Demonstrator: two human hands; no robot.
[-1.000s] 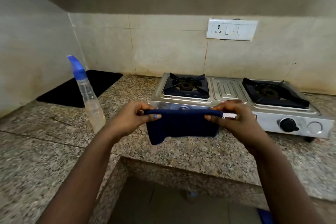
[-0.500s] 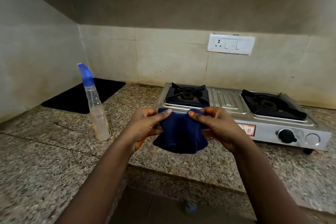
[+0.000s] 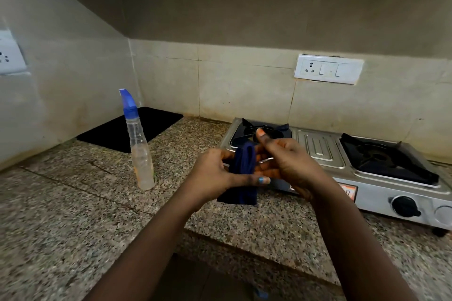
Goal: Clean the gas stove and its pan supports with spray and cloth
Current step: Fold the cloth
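A two-burner steel gas stove point(image 3: 318, 151) sits on the granite counter at the right, with black pan supports on the left burner point(image 3: 247, 128) and the right burner point(image 3: 384, 161). In front of the stove's left end, both hands hold a dark blue cloth point(image 3: 242, 166) folded into a narrow bundle. My left hand point(image 3: 215, 173) grips it from the left. My right hand point(image 3: 286, 161) presses it from the right, thumb raised. A clear spray bottle point(image 3: 140, 151) with a blue nozzle stands upright on the counter, left of my hands.
A black mat point(image 3: 127, 132) lies in the back left corner. A white switch plate point(image 3: 327, 69) is on the tiled back wall above the stove. The granite counter point(image 3: 73, 215) bends in an L, with a gap below its front edge.
The cloth went from stretched wide between both hands to folded into a narrow bundle as the hands came together. The view tilted upward.
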